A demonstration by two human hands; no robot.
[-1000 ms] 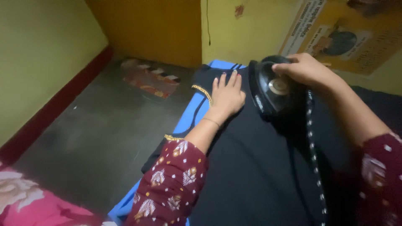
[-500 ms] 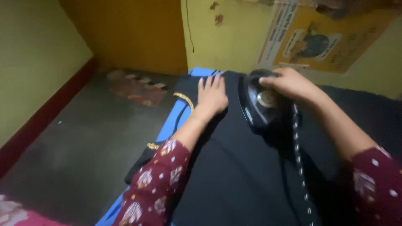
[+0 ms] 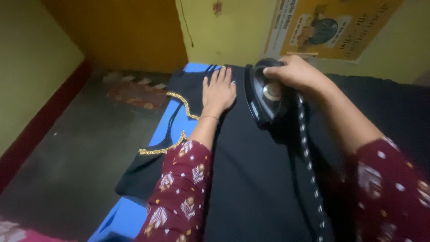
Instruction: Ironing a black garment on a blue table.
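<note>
1. Hidden or unclear: the soleplate of the black iron (image 3: 265, 96) faces away and cannot be seen; dim light merges the iron's rear with the black garment (image 3: 251, 170) beneath it. The garment's right part runs off the frame edge, and its folds are hard to make out. The speckled cord (image 3: 307, 148) drops from the iron toward the lower edge, where it is cut off.
2. Left hand (image 3: 218, 92): flat, palm down on the garment just left of the iron, fingers (image 3: 222, 75) straight, close together and pointing away from the person; they grip nothing. The forearm runs back to a maroon printed sleeve (image 3: 179, 192).
3. Right hand (image 3: 293, 71): wrapped over the top of the iron, fingers curled shut round its handle; the fingertips on the far side are hidden. The iron stands tilted on the garment, its dial facing the camera.
4. Support: the garment lies over a blue-covered tabletop (image 3: 123, 217), whose cover shows only along the left edge and far corner. Gold trim (image 3: 163, 148) edges the part of the garment that hangs over the left side.
5. Surroundings: a grey floor (image 3: 76, 148) with a patterned mat (image 3: 134, 92) at left; a yellow poster (image 3: 331, 27) on the wall, partly cut off at top.
6. Containers: none can be made out in view.
</note>
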